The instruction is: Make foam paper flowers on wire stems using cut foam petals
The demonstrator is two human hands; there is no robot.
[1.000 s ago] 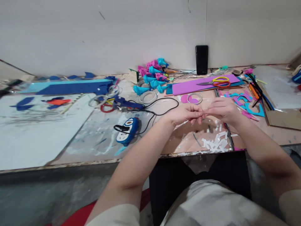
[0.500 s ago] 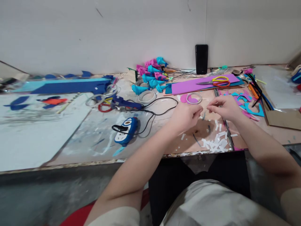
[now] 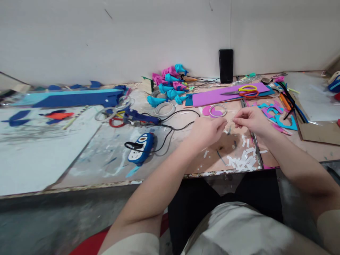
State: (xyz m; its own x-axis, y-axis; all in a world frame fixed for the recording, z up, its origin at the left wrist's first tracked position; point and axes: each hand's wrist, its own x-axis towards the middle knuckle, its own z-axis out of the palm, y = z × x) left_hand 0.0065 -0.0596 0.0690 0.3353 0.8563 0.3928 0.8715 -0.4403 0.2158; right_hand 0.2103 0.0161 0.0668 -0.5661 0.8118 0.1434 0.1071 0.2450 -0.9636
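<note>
My left hand (image 3: 208,131) is closed in a pinch above the table, its fingertips facing my other hand. Across a small gap, my right hand (image 3: 247,119) pinches too, thumb against fingers. Whatever lies between the fingertips is too small to make out. Just beyond my left hand, a white tape roll (image 3: 218,110) rests partly over pink foam circles (image 3: 206,111). White paper scraps (image 3: 243,160) lie in a heap below my right hand. Farther back, scissors (image 3: 245,91) with yellow and red handles rest on a purple foam sheet (image 3: 209,97).
A blue hot glue gun (image 3: 140,116) and a blue-and-white power strip (image 3: 141,148) with a looping black cord lie to the left. Pink and blue foam flowers (image 3: 170,85) are piled at the back. A black phone (image 3: 226,66) leans against the wall.
My right fingers have curled in more, and the thin pale bit seen at their tips is harder to see. Both hands stay close together. The view has shifted slightly.
</note>
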